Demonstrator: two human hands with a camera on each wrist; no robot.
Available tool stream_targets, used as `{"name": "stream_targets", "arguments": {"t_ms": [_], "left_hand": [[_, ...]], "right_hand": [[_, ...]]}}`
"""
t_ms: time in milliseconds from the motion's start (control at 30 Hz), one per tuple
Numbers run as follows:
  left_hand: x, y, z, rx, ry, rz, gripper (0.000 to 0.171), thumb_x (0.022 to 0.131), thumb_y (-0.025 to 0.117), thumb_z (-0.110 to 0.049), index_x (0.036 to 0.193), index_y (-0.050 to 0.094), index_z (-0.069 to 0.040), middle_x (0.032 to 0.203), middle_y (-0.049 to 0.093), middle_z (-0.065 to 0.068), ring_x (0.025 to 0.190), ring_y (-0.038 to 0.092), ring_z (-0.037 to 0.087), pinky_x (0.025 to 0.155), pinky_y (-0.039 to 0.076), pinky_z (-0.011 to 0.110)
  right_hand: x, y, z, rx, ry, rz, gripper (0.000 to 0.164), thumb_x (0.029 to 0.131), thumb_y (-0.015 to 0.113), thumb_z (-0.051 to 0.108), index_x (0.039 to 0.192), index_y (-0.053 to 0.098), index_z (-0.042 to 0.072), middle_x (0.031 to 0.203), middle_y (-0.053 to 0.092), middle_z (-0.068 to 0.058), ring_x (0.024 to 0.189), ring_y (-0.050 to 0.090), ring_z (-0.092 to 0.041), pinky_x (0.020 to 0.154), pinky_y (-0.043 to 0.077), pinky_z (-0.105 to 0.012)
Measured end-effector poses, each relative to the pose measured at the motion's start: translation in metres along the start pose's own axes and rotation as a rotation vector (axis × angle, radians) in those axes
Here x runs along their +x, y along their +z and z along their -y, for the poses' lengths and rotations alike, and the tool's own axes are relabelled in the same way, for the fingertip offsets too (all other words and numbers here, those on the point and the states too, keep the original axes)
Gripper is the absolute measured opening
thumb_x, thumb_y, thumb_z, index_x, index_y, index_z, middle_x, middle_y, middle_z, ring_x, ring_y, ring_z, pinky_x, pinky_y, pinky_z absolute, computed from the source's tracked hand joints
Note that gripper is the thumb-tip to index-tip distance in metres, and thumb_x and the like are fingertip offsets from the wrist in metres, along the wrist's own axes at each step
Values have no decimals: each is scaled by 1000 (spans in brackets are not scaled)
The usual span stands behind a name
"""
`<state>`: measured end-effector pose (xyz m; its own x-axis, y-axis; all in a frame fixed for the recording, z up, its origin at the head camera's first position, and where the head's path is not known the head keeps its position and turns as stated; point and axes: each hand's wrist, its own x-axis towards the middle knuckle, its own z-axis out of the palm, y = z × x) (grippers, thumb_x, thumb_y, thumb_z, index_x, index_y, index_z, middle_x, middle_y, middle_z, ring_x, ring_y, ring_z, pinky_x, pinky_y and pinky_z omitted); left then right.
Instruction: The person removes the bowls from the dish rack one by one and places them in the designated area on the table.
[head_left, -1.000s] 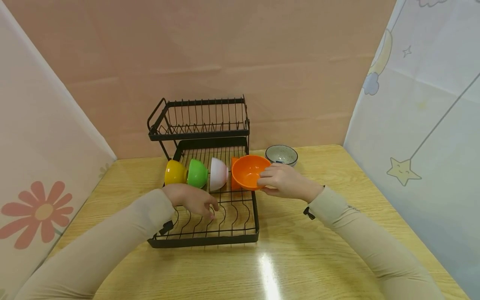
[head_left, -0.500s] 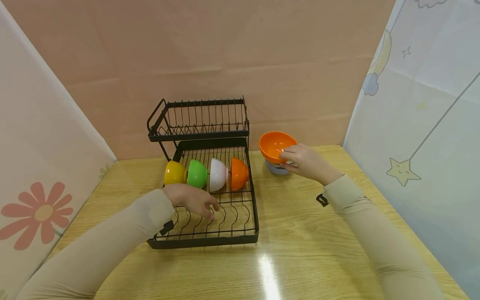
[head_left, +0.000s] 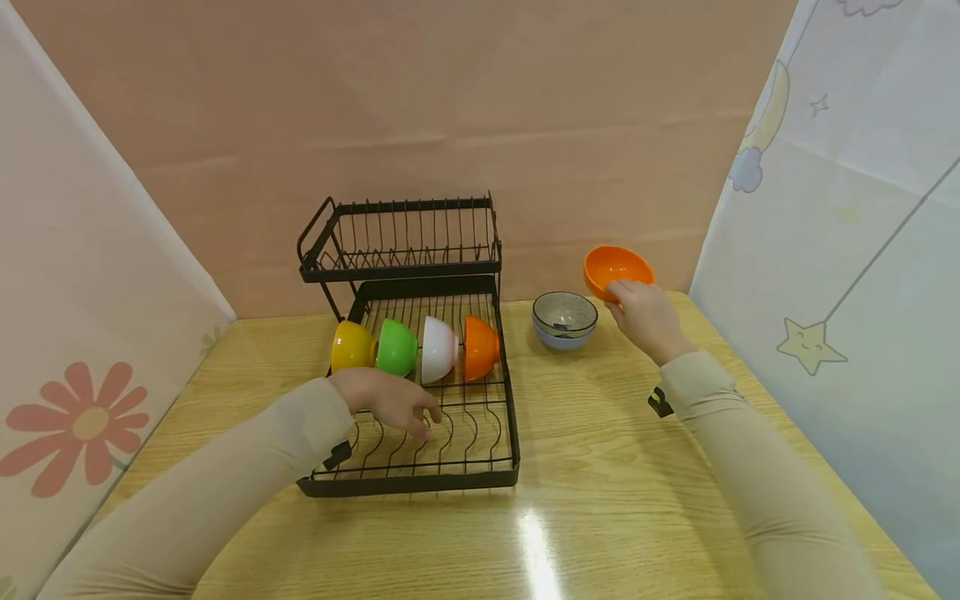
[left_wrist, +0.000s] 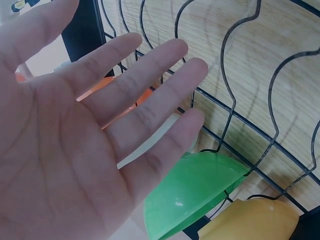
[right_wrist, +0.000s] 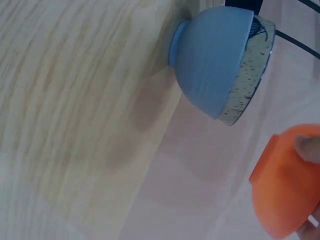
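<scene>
My right hand (head_left: 645,321) pinches the near rim of an orange bowl (head_left: 613,271), held up above the table at the right. In the right wrist view the fingers grip the orange bowl (right_wrist: 282,185) at the image edge. Left of it stands a speckled grey bowl (head_left: 564,310) nested in a light blue bowl (head_left: 562,340). My left hand (head_left: 390,404) hovers over the front of the black dish rack (head_left: 412,483), fingers spread and holding nothing. A yellow bowl (head_left: 352,343), a green bowl (head_left: 396,346), a white bowl (head_left: 437,350) and another orange bowl (head_left: 478,348) stand sideways in the rack.
The rack's upper tier (head_left: 401,271) rises at the back, close to the pink backdrop (head_left: 450,108). Wooden table (head_left: 600,467) surface extends in front and to the right. A printed side panel (head_left: 862,250) borders the right.
My right hand has carried the orange bowl from beside the rack, over the stacked bowls, to their right. The stacked bowls show again. My left hand stays in place.
</scene>
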<state>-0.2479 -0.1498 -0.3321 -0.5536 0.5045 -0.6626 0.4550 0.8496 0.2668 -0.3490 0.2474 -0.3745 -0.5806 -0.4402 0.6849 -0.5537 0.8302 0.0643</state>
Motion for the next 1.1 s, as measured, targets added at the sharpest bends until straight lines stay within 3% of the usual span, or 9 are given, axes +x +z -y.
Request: {"name": "stream_targets", "arguments": {"t_ms": [200,333,867,1100], "left_hand": [[1,0,1,-8,1,-3,45,97,57,-40,136,53,-19,119,62,-3,114,55,18,100,44,43],[2,0,1,-12,-7,-4,45,97,56,-41,136,53,-20,119,62,-3,115,55,18,100,44,43],[5,1,3,1,3,-4,45,97,56,-40,136,53,-19,119,61,-2,114,55,18,100,44,43],[5,1,4,-11,2,-7,46,97,57,-41,137,52,-19,119,63,-3,116,56,19,101,44,44]], "right_hand": [[-9,6,-7,-71,155,33,17,79,74,0,91,63,-1,79,67,-18,67,64,-38,60,49,-51],[-15,14,-11,-100,210,84,16,78,74,0,89,62,0,77,67,-18,62,62,-38,53,48,-50],[-34,44,-21,-118,282,371,16,81,75,9,90,62,6,79,68,-14,64,63,-37,54,49,-51],[-31,45,-19,-106,290,396,12,85,70,7,95,65,4,82,69,-17,67,63,-38,59,51,-54]]}}
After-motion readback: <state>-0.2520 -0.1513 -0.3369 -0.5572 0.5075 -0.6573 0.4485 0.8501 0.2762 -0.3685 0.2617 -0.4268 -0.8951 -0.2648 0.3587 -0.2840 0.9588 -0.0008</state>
